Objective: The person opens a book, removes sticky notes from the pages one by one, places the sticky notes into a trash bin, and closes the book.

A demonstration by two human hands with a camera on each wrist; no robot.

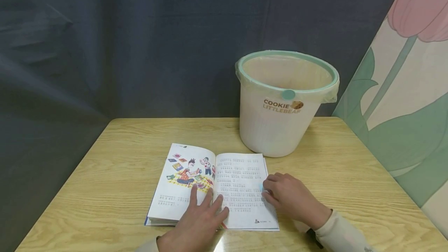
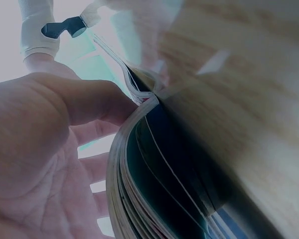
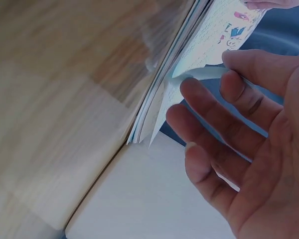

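An open picture book (image 1: 241,174) lies on the table, with a colour drawing on its left page and lines of text on its right. My left hand (image 1: 201,223) rests on the book across the fold, fingers spread. In the left wrist view its thumb (image 2: 102,97) lies at the book's lower edge, by the spine. At the right page's outer edge, my right hand (image 1: 292,197) pinches a light blue strip (image 3: 208,73) between thumb and forefinger. The strip's other end meets the page edge, and that page stands slightly lifted from those under it. The other fingers curve loosely below.
A white bin (image 1: 276,131) with a green rim and a clear liner stands behind the book, to the right. The wooden table (image 1: 115,174) extends on both sides. A dark curtain (image 1: 157,42) hangs behind it, and a flower-painted wall (image 1: 402,100) borders the right.
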